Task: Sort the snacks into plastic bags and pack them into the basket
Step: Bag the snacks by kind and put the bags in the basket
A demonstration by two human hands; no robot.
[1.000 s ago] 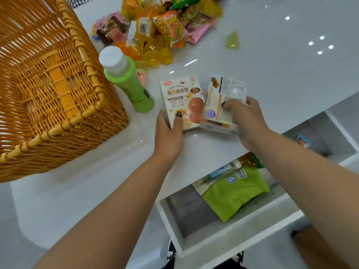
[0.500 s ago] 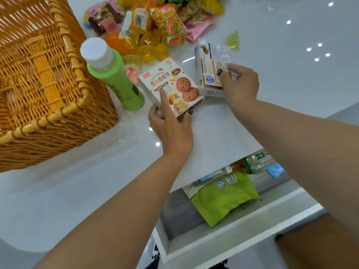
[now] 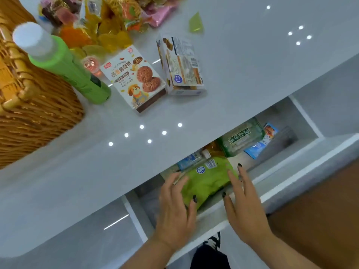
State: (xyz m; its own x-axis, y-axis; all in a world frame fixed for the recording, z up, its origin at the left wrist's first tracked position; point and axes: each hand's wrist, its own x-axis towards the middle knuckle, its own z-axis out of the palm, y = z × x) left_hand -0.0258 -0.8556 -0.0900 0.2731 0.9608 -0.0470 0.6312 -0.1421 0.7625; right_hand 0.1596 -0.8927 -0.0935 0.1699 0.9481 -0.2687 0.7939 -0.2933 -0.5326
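A green snack pouch [image 3: 206, 181] lies in an open drawer [image 3: 281, 169] under the white countertop. My left hand [image 3: 174, 206] and my right hand [image 3: 244, 206] hover over it, one on each side, fingers spread and holding nothing. Two cookie boxes lie on the counter: one with a cartoon dog [image 3: 134, 78], and a second box [image 3: 182, 65] to its right. A woven basket [image 3: 29, 105] stands at the left. Loose wrapped snacks [image 3: 101, 22] are heaped at the back.
A green bottle with a white cap [image 3: 64, 65] stands between the basket and the boxes. In the drawer are also a green glass-like bottle [image 3: 240, 138], a small clear bottle [image 3: 192, 158] and a blue packet [image 3: 262, 144]. A lone green jelly [image 3: 196, 23] lies apart.
Both hands let go of the two cookie boxes on the counter and dropped down to the drawer, over the green pouch. The view tilted downward.
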